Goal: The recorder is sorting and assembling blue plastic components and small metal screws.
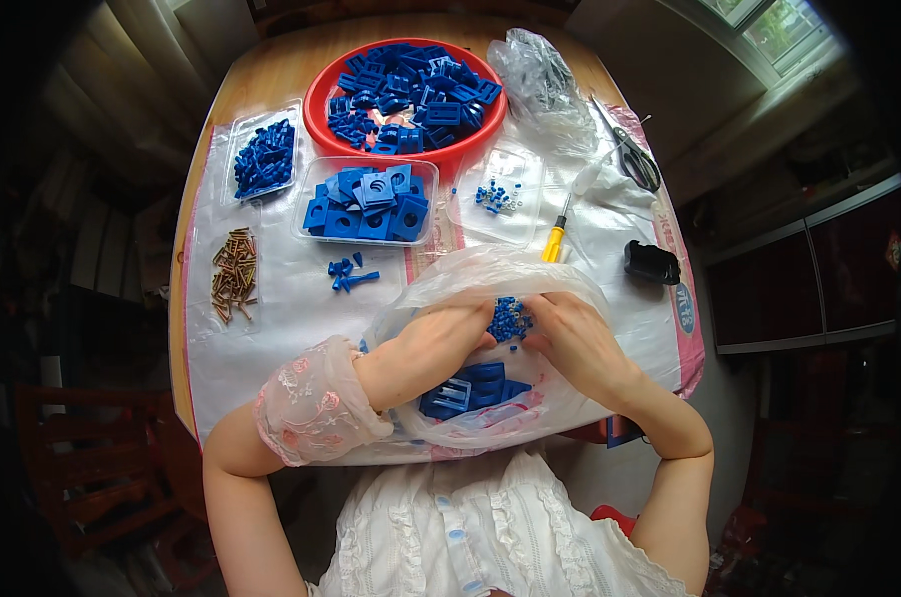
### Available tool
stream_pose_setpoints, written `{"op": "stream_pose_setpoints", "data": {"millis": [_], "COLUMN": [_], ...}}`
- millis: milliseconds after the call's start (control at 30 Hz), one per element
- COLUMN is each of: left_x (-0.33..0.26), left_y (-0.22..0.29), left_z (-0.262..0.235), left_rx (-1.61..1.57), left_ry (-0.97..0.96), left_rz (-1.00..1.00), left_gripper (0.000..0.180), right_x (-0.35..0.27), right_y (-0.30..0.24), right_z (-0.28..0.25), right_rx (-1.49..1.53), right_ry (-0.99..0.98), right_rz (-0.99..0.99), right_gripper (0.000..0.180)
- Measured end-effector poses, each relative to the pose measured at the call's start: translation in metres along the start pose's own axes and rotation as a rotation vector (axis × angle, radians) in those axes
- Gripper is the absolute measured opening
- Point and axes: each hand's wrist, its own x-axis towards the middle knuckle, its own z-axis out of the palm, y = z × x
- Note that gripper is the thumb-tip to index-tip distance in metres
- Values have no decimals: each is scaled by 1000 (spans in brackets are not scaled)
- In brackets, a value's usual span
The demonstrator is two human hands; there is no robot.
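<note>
A large translucent plastic bag (450, 284) lies spread wide at the table's near edge, and both my hands are inside its mouth. My left hand (448, 336) is curled with its fingertips bent under. Across from it, my right hand (567, 333) is also curled, thumb and fingers pointing inward. Small blue plastic pieces (510, 320), mixed with pale bits, cluster between the hands. What the fingers grip is hidden. Larger blue plastic parts (480, 386) sit lower in the bag, close to my body.
Behind are a red basin (316, 124) of blue parts, a clear tub (311, 231) with blue square plates, and a tray of blue plugs (266, 157). Screws (235, 274) lie left. A yellow-handled screwdriver (554, 244), scissors (634, 159) and a black object (651, 263) lie right.
</note>
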Motion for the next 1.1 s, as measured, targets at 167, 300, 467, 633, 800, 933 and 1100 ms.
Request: {"op": "stream_pose_setpoints", "data": {"millis": [167,300,467,633,800,933,1100], "left_x": [2,3,15,23,22,15,15], "left_y": [-4,-10,-1,5,7,2,7], "left_z": [0,4,-6,-6,-5,1,-2], "left_rx": [-48,-45,7,-24,-11,80,11], "left_ry": [-47,-7,-99,-138,-127,-50,-126], "left_rz": [-75,11,-70,-227,-234,-28,-124], "left_gripper": [33,38,35,35,37,40,41], "right_x": [18,23,23,33,32,22,14], "right_y": [-1,5,3,-1,1,6,12], "right_z": [0,9,15,15,13,11,7], "right_rx": [173,146,152,160,197,91,51], "right_ry": [-61,-3,119,5,-37,38,-63], "right_rz": [63,12,-85,-8,-1,-191,-176], "right_gripper": [35,42,46,52,57,64,68]}}
